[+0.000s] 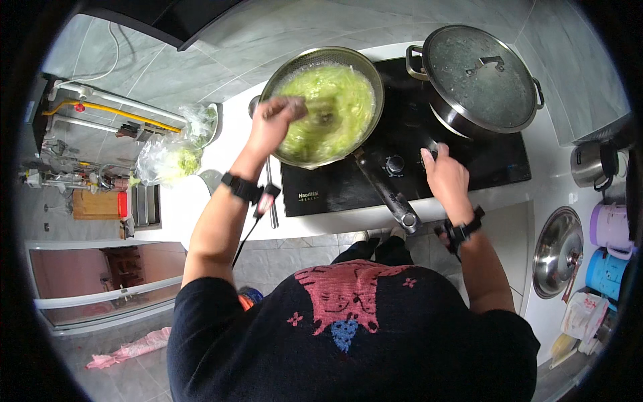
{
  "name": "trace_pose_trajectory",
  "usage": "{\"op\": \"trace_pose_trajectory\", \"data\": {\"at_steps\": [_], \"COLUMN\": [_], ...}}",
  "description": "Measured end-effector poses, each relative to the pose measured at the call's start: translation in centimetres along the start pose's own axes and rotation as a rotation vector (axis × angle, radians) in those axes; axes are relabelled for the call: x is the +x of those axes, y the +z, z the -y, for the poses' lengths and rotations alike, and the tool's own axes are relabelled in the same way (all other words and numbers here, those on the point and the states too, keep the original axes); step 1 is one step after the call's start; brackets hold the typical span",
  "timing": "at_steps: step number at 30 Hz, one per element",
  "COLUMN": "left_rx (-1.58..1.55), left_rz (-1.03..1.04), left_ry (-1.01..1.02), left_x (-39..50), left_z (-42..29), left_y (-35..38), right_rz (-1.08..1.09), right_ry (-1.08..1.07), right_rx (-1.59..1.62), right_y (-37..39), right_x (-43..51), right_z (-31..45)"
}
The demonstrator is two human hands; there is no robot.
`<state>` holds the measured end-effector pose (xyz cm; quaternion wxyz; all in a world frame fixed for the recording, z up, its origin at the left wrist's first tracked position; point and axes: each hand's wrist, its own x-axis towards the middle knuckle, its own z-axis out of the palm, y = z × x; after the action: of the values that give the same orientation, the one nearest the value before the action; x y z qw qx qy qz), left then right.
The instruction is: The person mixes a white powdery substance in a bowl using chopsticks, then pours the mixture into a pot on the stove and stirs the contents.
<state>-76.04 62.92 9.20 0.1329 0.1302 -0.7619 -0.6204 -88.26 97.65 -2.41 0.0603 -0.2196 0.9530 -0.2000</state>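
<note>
My left hand (279, 115) is closed around a motion-blurred utensil (324, 114) above the frying pan (378, 103); its exact kind cannot be made out. Shredded green vegetable in bubbling liquid (326, 135) fills the pan, which sits on the left of a black glass cooktop (331, 193). The pan's black handle (384, 193) points towards me. Over at the cooktop's right side, my right hand (447, 176) pinches a control knob (434, 153), mostly hidden by the fingers. Another knob (395, 164) shows just left of it.
A lidded steel pot (479, 80) occupies the cooktop's right rear. Bagged greens (173, 158) and a metal utensil (273, 201) lie left of the pan. On the right counter are a steel lid (557, 251), a small pot (593, 163) and a purple container (610, 223).
</note>
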Motion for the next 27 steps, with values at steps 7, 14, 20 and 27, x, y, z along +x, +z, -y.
{"op": "trace_pose_trajectory", "data": {"at_steps": [7,14,20,27], "left_rx": [0.016,-0.023,-0.263,-0.21], "left_rz": [-0.06,-0.273,-0.205,-0.3], "left_ry": [-0.197,-0.157,-0.068,-0.073], "left_x": [0.3,-0.1,-0.3,0.0], "left_z": [1.1,2.0,3.7,3.1], "left_y": [-0.9,-4.5,-4.4,-4.0], "right_rz": [1.141,1.056,1.033,1.065], "right_ry": [0.17,0.326,0.26,0.332], "right_rx": [1.731,1.897,1.78,1.86], "right_y": [-2.6,-3.0,-3.5,-3.4], "right_x": [-4.9,-5.9,-7.0,-6.8], "right_z": [5.0,6.0,6.1,5.8]}}
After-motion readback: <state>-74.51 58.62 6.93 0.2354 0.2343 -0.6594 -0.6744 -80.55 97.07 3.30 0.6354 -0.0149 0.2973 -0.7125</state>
